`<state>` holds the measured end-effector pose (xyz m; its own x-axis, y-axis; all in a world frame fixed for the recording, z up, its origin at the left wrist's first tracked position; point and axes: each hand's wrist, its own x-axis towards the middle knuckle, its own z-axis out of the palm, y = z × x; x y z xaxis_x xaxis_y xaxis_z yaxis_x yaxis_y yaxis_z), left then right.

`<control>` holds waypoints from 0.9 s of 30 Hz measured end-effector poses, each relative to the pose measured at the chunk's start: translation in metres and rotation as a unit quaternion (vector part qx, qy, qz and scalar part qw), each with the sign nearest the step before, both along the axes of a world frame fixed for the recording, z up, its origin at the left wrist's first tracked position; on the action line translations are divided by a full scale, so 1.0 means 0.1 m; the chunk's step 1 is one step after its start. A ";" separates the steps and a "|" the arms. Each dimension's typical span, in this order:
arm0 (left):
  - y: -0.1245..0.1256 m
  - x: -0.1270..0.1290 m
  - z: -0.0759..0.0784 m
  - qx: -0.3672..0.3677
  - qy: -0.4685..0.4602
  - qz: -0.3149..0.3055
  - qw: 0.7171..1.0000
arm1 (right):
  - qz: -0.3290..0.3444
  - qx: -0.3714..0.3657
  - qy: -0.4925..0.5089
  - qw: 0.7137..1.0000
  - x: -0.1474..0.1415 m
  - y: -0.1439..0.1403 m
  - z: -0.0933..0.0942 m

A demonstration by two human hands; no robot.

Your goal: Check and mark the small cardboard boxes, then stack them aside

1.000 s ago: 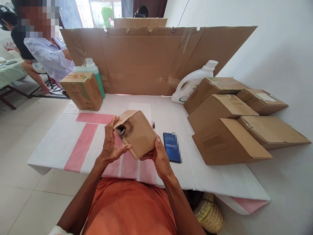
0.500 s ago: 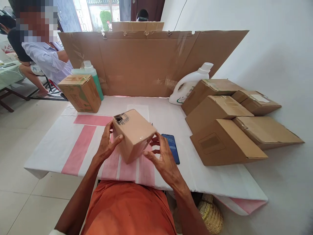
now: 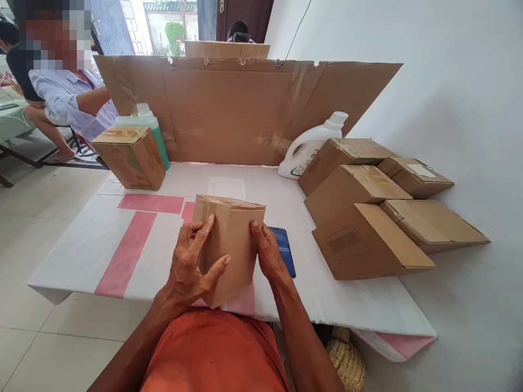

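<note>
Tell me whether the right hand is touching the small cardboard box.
Touching. The head view shows the right hand pressed flat against the side of the small cardboard box.

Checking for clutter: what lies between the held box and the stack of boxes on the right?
In the head view, a dark phone lies flat there, beside the right hand.

There is one view only — a camera worn on the person's head, looking forward and steeply down over an orange-clad torso at the white table (image 3: 286, 190). It sits close above the table's near edge, near enough that the left hand (image 3: 190, 264) and right hand (image 3: 267, 253) fill the lower middle. It faces the cardboard screen (image 3: 245, 109) standing along the table's far edge — beyond that, a doorway. Its wide lens bends the table's edges and takes in floor to the table's left and white wall to its right.
</note>
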<state>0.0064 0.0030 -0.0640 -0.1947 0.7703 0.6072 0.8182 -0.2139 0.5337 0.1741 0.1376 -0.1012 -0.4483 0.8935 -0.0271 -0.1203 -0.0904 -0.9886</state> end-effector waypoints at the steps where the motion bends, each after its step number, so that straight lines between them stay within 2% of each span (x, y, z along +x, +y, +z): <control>1: 0.01 -0.03 0.00 -0.012 0.006 0.008 1.000 | -0.013 -0.005 0.001 1.000 -0.03 -0.03 -0.03; 4: 0.07 -0.16 -0.05 -0.044 0.005 0.020 0.999 | -0.043 -0.040 -0.002 0.998 -0.06 -0.11 -0.14; 7: 0.12 -0.30 -0.11 -0.050 -0.018 -0.004 0.999 | -0.033 -0.080 0.026 0.996 0.03 -0.07 -0.17; 12: 0.07 -0.50 -0.08 -0.083 -0.057 -0.064 0.993 | 0.036 -0.137 0.051 0.989 0.21 0.11 -0.06; 15: 0.07 -0.50 -0.06 -0.094 -0.069 -0.071 0.991 | 0.012 -0.140 0.065 0.988 0.19 0.08 0.03; 18: 0.13 -0.38 -0.06 -0.062 -0.097 -0.014 0.993 | -0.007 -0.103 0.098 0.990 0.11 -0.14 0.09; 20: 0.16 -0.28 -0.06 -0.043 -0.141 0.011 0.989 | -0.024 -0.049 0.076 0.996 0.10 -0.37 0.11; 22: 0.18 -0.20 -0.04 -0.055 -0.204 -0.021 0.977 | -0.046 -0.002 0.028 0.999 0.12 -0.60 0.14; 24: 0.16 -0.16 -0.01 -0.083 -0.267 -0.079 0.957 | -0.061 0.014 -0.015 0.998 0.17 -0.78 0.17; 27: 0.11 -0.12 0.05 -0.118 -0.325 -0.138 0.928 | -0.089 0.006 -0.036 0.995 0.20 -0.84 0.28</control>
<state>-0.0057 0.0143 -0.0593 -0.2368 0.9419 0.2382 0.2392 -0.1811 0.9539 0.1937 0.0538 -0.0735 -0.2806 0.9589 -0.0425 -0.0621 -0.0623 -0.9961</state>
